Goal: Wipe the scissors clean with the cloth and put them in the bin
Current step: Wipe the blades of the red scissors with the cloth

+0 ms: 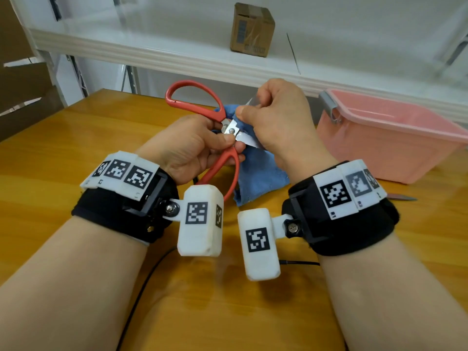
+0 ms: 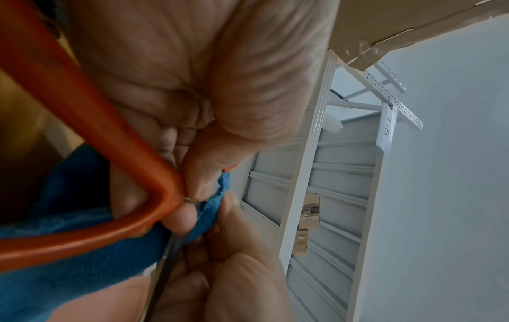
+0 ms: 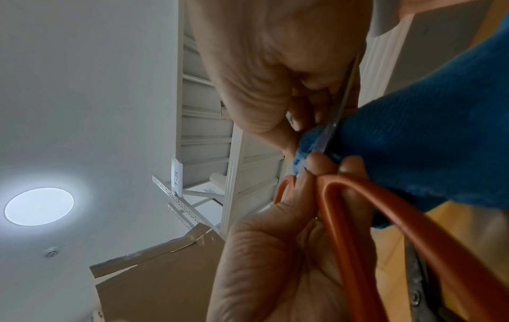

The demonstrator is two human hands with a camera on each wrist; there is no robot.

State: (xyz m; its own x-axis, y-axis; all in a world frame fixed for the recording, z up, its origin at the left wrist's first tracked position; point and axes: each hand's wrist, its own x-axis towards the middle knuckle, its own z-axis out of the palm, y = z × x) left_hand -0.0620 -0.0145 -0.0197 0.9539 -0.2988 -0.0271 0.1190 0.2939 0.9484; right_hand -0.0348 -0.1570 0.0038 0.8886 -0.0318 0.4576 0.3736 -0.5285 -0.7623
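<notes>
Red-handled scissors (image 1: 202, 110) were held above the table (image 1: 76, 138), their blades spread. Your left hand (image 1: 192, 145) gripped them at the pivot, thumb and fingers closed around the lower handle. Your right hand (image 1: 281, 120) pinched the blue cloth (image 1: 255, 173) against one blade, the cloth's free end hanging down. To your right on the table stood the pink bin (image 1: 387, 138), apart from both hands.

A yellow wooden bench (image 1: 76, 138) fills the lower frame. Behind it, white metal shelving (image 1: 157, 53) crosses the top, carrying a small cardboard box (image 1: 252, 30). A round ceiling light (image 3: 38, 206) glows at left on the white ceiling.
</notes>
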